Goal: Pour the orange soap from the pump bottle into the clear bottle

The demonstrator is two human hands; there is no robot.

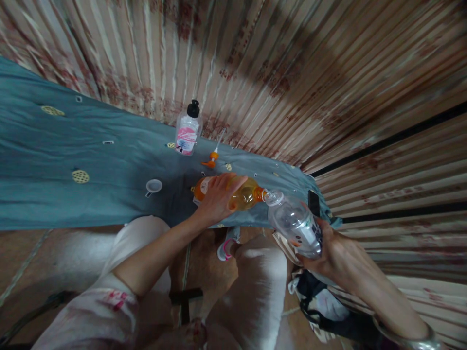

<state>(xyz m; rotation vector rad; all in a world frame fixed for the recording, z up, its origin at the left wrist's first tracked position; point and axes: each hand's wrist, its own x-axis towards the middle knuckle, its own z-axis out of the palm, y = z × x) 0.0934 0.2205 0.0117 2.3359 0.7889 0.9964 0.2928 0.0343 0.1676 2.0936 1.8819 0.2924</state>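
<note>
My left hand (218, 199) is wrapped round an orange bottle (245, 192), which lies tilted on its side with its neck pointing right. In my right hand (321, 248) is a clear plastic bottle (292, 221), tilted so that its mouth meets the orange bottle's neck. Whether liquid passes between them I cannot make out. Behind the orange bottle lies an orange pump top (211, 158) with a clear tube. A clear bottle with a black cap and pink label (187, 133) stands farther back. To the left rests a small white cap (153, 185).
The bottles are over a narrow surface covered with a teal cloth (109, 165). A pleated, patterned curtain (233, 73) hangs right behind it. A dark object (314, 202) lies near the right end. A bag (321, 301) sits on the tiled floor at lower right.
</note>
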